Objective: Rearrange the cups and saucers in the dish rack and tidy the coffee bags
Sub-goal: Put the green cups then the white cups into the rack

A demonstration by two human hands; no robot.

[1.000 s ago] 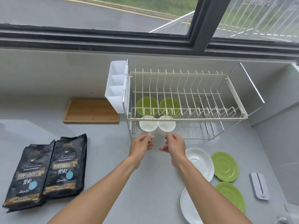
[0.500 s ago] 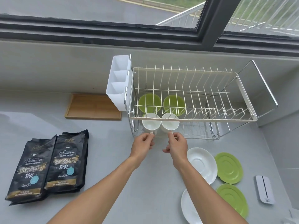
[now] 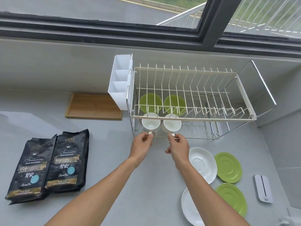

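Note:
A two-tier wire dish rack [image 3: 193,119] stands against the back wall. On its lower tier sit two white cups in front and two green cups behind. My left hand [image 3: 142,144] pinches the handle of the left white cup [image 3: 150,123]. My right hand [image 3: 178,145] pinches the handle of the right white cup [image 3: 172,123]. The left green cup [image 3: 150,102] and the right green cup [image 3: 175,104] show through the upper grid. Two black coffee bags [image 3: 47,163] lie flat side by side on the counter at left.
Two white saucers [image 3: 202,163] and two green saucers [image 3: 228,167] lie on the counter right of my arms. A white cutlery holder [image 3: 119,82] hangs on the rack's left end. A wooden tray [image 3: 93,106] lies behind left. A small white device [image 3: 263,188] sits far right.
Both hands have closed on the white cups' handles at the front of the lower tier. The view has shifted slightly, and the cups sit a little further forward.

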